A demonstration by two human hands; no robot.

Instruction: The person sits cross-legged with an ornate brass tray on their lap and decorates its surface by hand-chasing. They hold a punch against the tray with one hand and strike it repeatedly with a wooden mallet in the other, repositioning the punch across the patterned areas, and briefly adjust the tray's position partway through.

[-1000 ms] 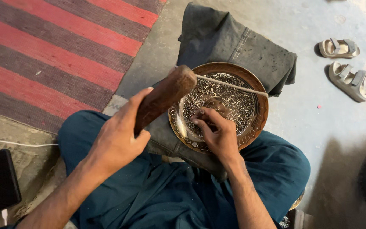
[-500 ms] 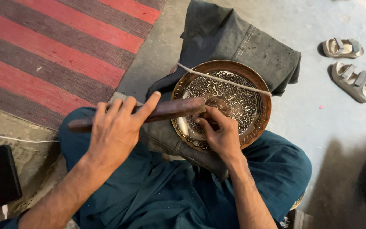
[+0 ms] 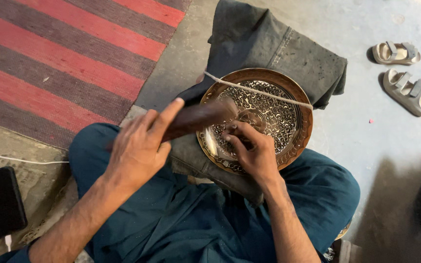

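Gripped blurred wooden mallet [image 3: 196,119] w/ left hand [image 3: 140,148], head over engraved brass plate [image 3: 257,119] on dark cloth [image 3: 274,44] across lap; right hand [image 3: 252,151] pinched small tool, too hidden to identify, against plate centre.

There is one camera, worn on the person's head. It looks straight down, close over the left hand [image 3: 137,151] and right hand [image 3: 254,153], with the grey concrete floor [image 3: 366,126] beyond them.
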